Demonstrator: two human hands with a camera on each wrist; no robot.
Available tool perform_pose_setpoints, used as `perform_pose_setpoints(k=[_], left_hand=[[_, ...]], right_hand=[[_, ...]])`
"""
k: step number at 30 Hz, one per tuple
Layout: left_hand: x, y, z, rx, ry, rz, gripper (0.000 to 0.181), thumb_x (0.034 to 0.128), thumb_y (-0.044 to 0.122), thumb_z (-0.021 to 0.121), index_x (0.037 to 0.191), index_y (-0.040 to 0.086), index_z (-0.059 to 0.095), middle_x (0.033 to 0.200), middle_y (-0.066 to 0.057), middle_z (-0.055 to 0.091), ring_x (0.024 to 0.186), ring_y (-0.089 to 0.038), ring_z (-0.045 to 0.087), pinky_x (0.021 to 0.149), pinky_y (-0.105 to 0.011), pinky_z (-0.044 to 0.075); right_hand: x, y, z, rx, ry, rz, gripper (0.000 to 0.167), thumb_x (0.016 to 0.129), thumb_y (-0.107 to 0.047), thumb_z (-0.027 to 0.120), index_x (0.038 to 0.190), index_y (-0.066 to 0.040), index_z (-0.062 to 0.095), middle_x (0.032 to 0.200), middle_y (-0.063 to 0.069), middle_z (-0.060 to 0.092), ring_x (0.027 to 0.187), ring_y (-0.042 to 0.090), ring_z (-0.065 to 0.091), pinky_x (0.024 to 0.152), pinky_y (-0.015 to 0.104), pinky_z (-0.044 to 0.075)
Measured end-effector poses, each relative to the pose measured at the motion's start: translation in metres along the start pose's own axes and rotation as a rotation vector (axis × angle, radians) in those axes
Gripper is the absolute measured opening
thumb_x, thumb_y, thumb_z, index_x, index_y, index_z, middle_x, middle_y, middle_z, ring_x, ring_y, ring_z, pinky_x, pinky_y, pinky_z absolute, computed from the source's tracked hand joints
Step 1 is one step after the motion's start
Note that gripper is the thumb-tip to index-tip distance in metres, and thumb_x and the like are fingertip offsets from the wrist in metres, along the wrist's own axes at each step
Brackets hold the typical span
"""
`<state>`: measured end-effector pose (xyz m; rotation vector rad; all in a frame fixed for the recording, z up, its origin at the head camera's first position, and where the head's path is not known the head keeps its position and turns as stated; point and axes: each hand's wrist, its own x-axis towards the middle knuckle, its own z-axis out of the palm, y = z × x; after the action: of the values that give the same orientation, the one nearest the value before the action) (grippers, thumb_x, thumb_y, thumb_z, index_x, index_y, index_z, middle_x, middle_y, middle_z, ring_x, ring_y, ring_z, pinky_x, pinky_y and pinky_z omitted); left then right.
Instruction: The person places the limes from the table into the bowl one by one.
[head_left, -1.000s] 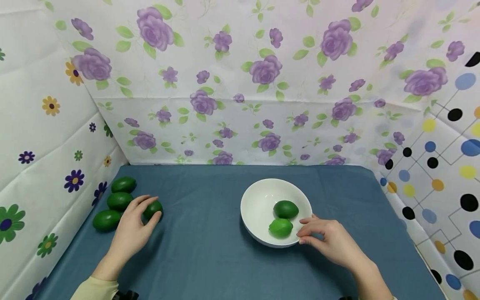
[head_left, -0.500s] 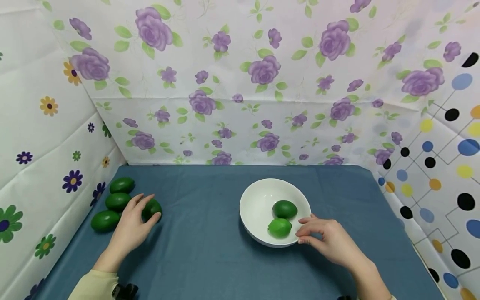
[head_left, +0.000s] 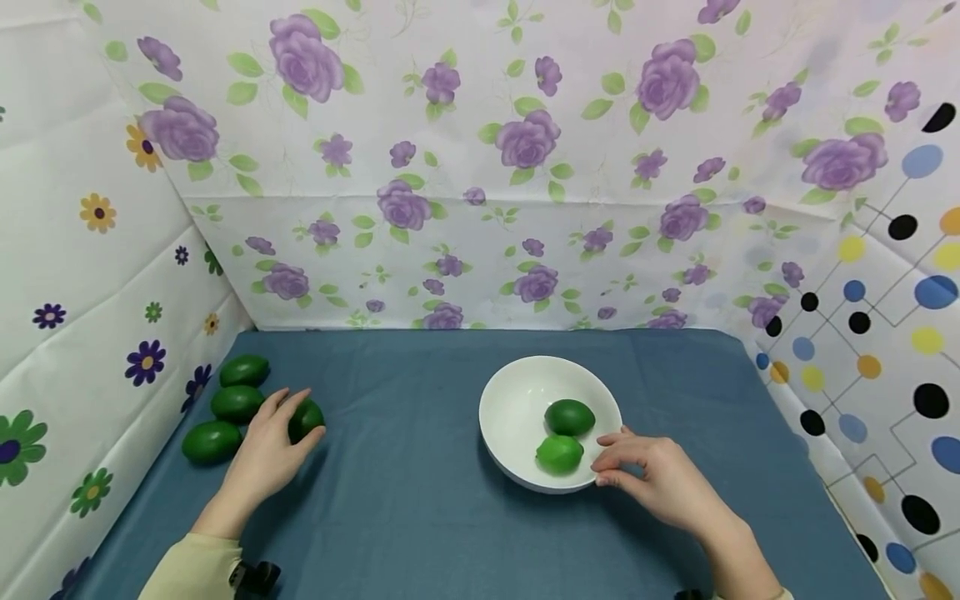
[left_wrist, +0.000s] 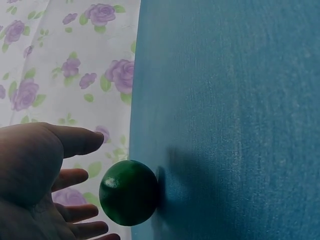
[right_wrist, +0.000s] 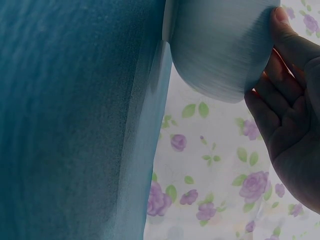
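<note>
On the right of the head view stands a white bowl (head_left: 512, 417). A dark green oval fruit (head_left: 570, 417) and a brighter green lime (head_left: 559, 455) lie inside it. My right hand (head_left: 663, 483) pinches the bowl's right rim, thumb and fingers on opposite sides of the wall in the right wrist view. At the left, my left hand (head_left: 264, 454) hovers over another dark green oval fruit (head_left: 307, 419), its fingers spread and extended. The left wrist view shows that fruit (left_wrist: 129, 193) just beyond the fingers, with no grip on it visible.
Several more dark green oval fruits (head_left: 237, 403) sit in a cluster left of my left hand. Blue cloth (head_left: 405, 467) covers the table. Flowered sheets (head_left: 480, 275) rise at the back and left, and a dotted sheet (head_left: 855, 400) at the right.
The left thumb and fingers have shifted very slightly around the fruit. The right hand stays on the bowl's rim, and the bowl and fruits keep their places.
</note>
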<state>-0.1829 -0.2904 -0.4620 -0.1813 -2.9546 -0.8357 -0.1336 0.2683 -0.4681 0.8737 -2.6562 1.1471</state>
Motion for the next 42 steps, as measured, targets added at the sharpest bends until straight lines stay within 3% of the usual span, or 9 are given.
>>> perform_pose_setpoints(k=[23, 32, 42], left_hand=[[0.006, -0.004, 0.004, 0.022, -0.059, -0.042, 0.073, 0.1036, 0.027, 0.073, 0.161, -0.005, 0.040, 0.161, -0.041, 0.027, 0.142, -0.064, 0.034, 0.108, -0.079, 0.036], [0.009, -0.008, 0.005, 0.018, -0.072, -0.057, 0.075, 0.1039, 0.028, 0.073, 0.162, -0.005, 0.039, 0.160, -0.042, 0.027, 0.141, -0.064, 0.034, 0.108, -0.078, 0.036], [0.010, -0.011, 0.004, 0.020, -0.069, -0.062, 0.076, 0.1041, 0.028, 0.073, 0.162, -0.006, 0.038, 0.159, -0.042, 0.028, 0.140, -0.064, 0.035, 0.108, -0.078, 0.036]], right_hand=[[0.000, 0.000, 0.000, -0.001, -0.001, 0.016, 0.019, 0.087, -0.021, 0.089, 0.100, -0.033, 0.083, 0.102, -0.023, 0.076, 0.123, 0.029, 0.071, 0.119, 0.024, 0.034], [0.001, -0.001, -0.001, -0.001, -0.001, 0.016, 0.017, 0.087, -0.021, 0.089, 0.099, -0.030, 0.083, 0.101, -0.022, 0.077, 0.123, 0.028, 0.071, 0.119, 0.022, 0.032], [0.001, -0.001, -0.001, -0.009, -0.008, 0.036, 0.018, 0.087, -0.021, 0.089, 0.099, -0.032, 0.084, 0.102, -0.022, 0.076, 0.125, 0.021, 0.070, 0.120, 0.024, 0.033]])
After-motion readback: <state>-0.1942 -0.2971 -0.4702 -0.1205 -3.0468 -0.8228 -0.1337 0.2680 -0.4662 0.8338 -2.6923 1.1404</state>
